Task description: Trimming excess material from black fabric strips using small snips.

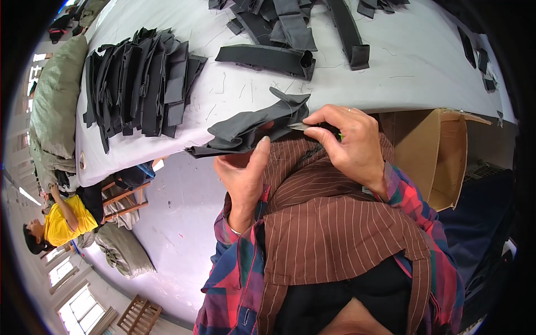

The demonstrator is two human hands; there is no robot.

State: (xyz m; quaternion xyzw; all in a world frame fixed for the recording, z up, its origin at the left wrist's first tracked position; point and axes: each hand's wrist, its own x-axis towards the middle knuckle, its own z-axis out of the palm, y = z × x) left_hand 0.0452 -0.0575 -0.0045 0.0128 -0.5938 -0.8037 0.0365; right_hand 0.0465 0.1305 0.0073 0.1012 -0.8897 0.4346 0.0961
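A folded dark grey fabric strip (240, 129) is gripped by my left hand (244, 173), its thumb on top near the table's front edge. My right hand (352, 142) is closed round small thread snips (298, 127). Only their pale metal tips show between thumb and forefinger, touching or very close to the right end of the strip. Some of the snips' body is hidden in the palm. Just beyond, a dark tube-like fabric strip (267, 60) lies on the white table (218, 89).
A neat row of folded dark strips (139, 84) stands at the table's left. More dark pieces (279, 25) lie heaped at the far side, amid loose threads. An open cardboard box (441, 156) is to my right. A person in a yellow top (70, 220) is at far left, near stuffed sacks (58, 100).
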